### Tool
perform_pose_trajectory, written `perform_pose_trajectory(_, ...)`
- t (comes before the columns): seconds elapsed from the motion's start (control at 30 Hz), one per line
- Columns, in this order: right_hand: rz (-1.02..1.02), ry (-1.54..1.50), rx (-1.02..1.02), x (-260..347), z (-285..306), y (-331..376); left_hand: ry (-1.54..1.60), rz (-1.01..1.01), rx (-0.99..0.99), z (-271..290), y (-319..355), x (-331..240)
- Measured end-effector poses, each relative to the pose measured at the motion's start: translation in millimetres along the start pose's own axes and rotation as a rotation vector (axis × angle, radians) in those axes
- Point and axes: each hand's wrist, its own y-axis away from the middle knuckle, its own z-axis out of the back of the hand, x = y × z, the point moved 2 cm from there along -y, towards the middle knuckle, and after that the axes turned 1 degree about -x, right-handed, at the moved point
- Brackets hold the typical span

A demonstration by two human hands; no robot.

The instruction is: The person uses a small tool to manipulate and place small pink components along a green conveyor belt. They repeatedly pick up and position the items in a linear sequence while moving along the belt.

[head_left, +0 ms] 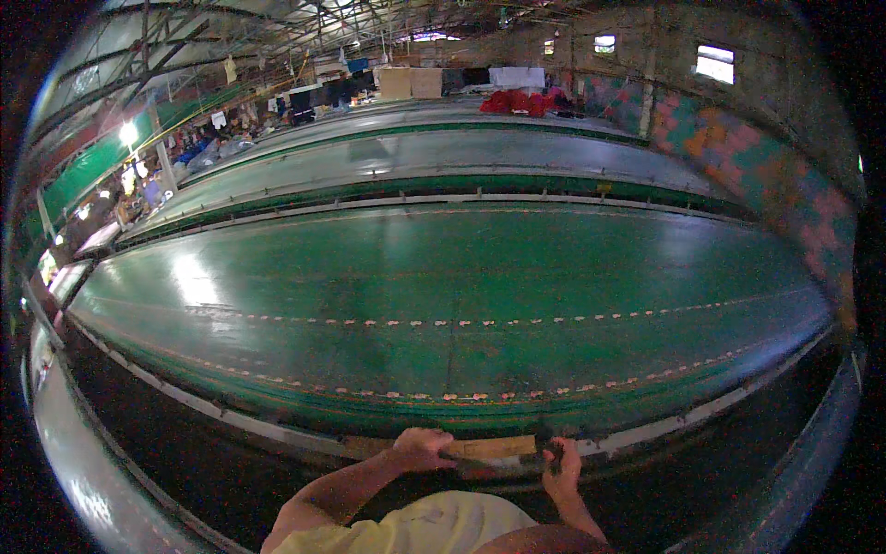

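My left hand (pixel 423 450) is closed over a light wooden bar (pixel 494 449) at the near edge of the long green table (pixel 443 277). The bar lies along the pale metal rail (pixel 637 435) at that edge and shows on both sides of the hand. To the right, my right hand (pixel 562 469) has its fingers curled around a small dark piece (pixel 546 443) at the bar's right end. Shadow hides what kind of thing the dark piece is. Two rows of small pale printed shapes (pixel 463 323) run across the tabletop.
More long tables (pixel 406 152) stand in rows farther back. Red cloth (pixel 526 102) is heaped at the far end, near brown cardboard panels (pixel 411 83). A painted wall (pixel 738 152) rises on the right. Another long table (pixel 78 462) curves along the lower left.
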Motion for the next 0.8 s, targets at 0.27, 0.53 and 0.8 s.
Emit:
perform_pose_trajectory(0.27,0.048,0.048,0.022,5.5,-9.1,1.7,-0.047,0.142,0.125,17.7,-7.2,-6.8)
perform_pose_trajectory(0.53,-0.27,-0.32,-0.112,-67.8,-37.4,14.2,-0.007,0.101,0.044,20.8,-13.9,-8.8)
perform_pose_trajectory(0.8,-0.036,0.067,0.09,-21.0,-18.7,-1.5,0.03,0.095,0.114,15.5,-9.8,0.2)
